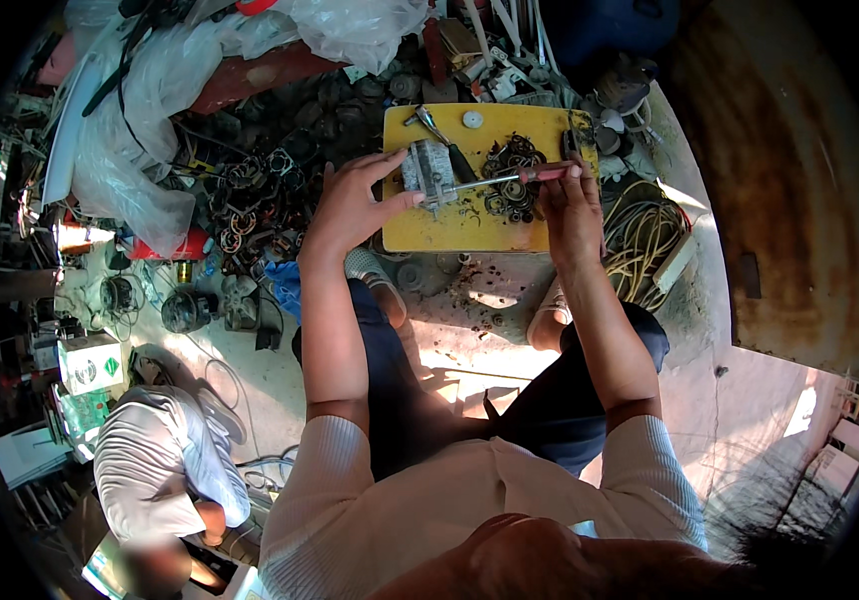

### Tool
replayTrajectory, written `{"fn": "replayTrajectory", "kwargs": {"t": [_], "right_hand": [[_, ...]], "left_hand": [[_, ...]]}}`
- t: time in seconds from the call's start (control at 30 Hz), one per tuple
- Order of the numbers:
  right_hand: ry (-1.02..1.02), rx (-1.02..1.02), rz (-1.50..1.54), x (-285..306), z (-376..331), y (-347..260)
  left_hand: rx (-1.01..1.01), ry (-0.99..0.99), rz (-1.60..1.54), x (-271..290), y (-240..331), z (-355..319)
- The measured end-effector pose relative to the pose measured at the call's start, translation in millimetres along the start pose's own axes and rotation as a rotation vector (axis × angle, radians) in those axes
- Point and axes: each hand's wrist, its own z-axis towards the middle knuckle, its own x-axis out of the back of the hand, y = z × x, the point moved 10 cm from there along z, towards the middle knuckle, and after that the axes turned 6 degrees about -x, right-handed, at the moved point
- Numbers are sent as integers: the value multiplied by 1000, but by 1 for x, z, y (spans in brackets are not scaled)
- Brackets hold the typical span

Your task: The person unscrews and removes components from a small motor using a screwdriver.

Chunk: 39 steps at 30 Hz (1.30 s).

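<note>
My left hand (352,205) grips a silvery, block-shaped metal part (428,172) between thumb and fingers, at the left side of a yellow board (410,238). In my right hand (573,212) is a screwdriver (548,173) with a red handle. Its shaft runs leftward to the right side of the metal part; whether the tip touches or sits in a gap is too small to tell. Dark curled scraps and small rings (513,205) lie on the board under the shaft. Behind them rest a black-handled metal tool (460,160) and a white round disc (473,119).
Heaps of dark machine parts (270,180) and clear plastic sheeting (155,130) crowd the left. Coiled yellowish cable (645,240) lies right of the board, beside a rusty brown panel (800,180). Another person (150,460) bends over at the lower left.
</note>
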Motion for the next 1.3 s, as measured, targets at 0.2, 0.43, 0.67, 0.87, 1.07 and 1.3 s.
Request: {"fn": "replayTrajectory", "kwargs": {"t": [0.2, 0.43, 0.67, 0.87, 1.07, 1.3], "right_hand": [[5, 27, 117, -1, -2, 4], [66, -19, 23, 5, 1, -2], [-53, 63, 106, -3, 13, -6], [52, -37, -5, 2, 12, 0], [-99, 80, 74, -2, 23, -1], [53, -52, 58, 0, 12, 2]], "left_hand": [[-51, 48, 156, -5, 7, -1], [-30, 78, 254, -3, 13, -2], [-17, 46, 151, -1, 9, -2], [14, -7, 160, -2, 6, -4], [11, -15, 133, -3, 7, -3], [-2, 13, 135, -1, 9, -3]]}}
